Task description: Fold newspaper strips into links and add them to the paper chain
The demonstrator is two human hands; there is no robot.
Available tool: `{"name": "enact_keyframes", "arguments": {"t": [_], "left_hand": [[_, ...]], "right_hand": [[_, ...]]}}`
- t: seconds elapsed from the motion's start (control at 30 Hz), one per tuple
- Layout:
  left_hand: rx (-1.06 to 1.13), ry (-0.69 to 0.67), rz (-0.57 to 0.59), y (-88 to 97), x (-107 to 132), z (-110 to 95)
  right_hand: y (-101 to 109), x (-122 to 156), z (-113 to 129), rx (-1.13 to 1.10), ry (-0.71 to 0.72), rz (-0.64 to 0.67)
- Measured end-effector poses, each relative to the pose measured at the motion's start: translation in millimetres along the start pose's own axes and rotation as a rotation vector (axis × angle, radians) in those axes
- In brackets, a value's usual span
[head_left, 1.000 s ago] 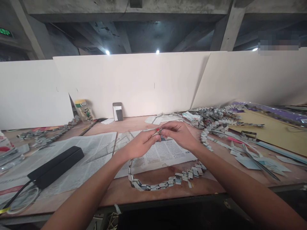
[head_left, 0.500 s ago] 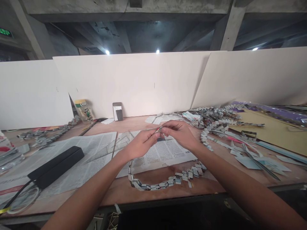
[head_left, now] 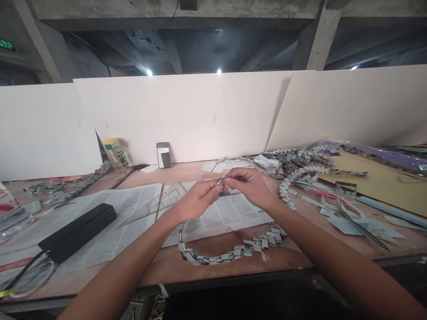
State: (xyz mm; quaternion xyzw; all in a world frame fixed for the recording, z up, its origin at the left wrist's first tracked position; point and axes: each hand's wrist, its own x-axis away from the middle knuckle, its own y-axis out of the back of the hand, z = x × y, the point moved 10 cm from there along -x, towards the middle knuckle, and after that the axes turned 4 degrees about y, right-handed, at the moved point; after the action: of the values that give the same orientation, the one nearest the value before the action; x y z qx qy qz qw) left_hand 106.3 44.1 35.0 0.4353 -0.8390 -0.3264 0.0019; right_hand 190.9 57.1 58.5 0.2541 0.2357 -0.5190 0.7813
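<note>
Above the newspaper, my left hand (head_left: 199,198) and my right hand (head_left: 248,184) meet fingertip to fingertip. Between them is a small folded paper strip (head_left: 220,180), pinched by the thumb and fingers of both hands. A chain of folded newspaper links (head_left: 223,258) curves over the table below; its left end runs up behind my left hand, so I cannot see where it joins. The newspaper sheet (head_left: 240,213) lies flat under my hands. Beside my left hand, a clear set square (head_left: 153,206) rests on the paper.
On the right lie scissors (head_left: 358,222), paper scraps and a heap of folded-paper chains (head_left: 296,162). A black oblong case (head_left: 78,231) with a cable is at the left. A phone (head_left: 163,155) and a yellow-lidded bottle (head_left: 116,153) stand before the white board (head_left: 193,120).
My fingers have shifted very slightly around the folded paper strip. Both hands keep their place, and the chain on the table lies as before.
</note>
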Motion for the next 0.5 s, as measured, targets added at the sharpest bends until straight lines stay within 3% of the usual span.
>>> {"name": "enact_keyframes", "arguments": {"t": [0.3, 0.5], "left_hand": [[-0.057, 0.037, 0.005, 1.4, 1.3, 1.2], [-0.046, 0.017, -0.042, 4.6, 1.1, 0.5]], "right_hand": [[-1.1, 1.2, 1.9, 0.095, 0.001, -0.023], [-6.1, 2.5, -2.9, 0.144, -0.008, 0.036]]}}
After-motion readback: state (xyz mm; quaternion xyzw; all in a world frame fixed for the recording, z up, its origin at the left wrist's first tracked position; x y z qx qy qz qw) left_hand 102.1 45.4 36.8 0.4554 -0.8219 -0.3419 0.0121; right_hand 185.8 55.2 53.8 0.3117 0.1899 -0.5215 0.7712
